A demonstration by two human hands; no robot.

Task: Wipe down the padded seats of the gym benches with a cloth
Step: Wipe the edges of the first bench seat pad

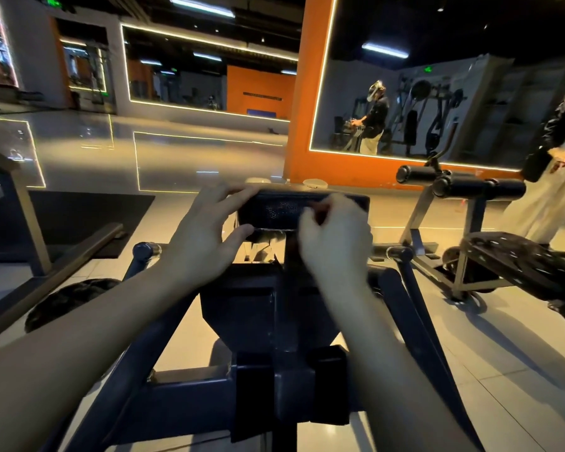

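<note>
Two hands meet on the dark padded seat (281,207) straight ahead. The left hand (206,236) grips its left end; the right hand (335,236) (blurred) lies curled against its front, and whether it holds anything I cannot tell.

The left grip (203,230) clasps the bench's dark pad (281,207); the blurred right grip (335,236) rests against it.

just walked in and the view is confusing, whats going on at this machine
A person leans over a dark gym machine with both hands at its black pad. The left hand holds the pad's left end, fingers along the top edge and thumb underneath. The right hand is blurred at the pad's right side with fingers curled; no cloth can be made out. A second person stands at the right, beside a roller bench.
</note>
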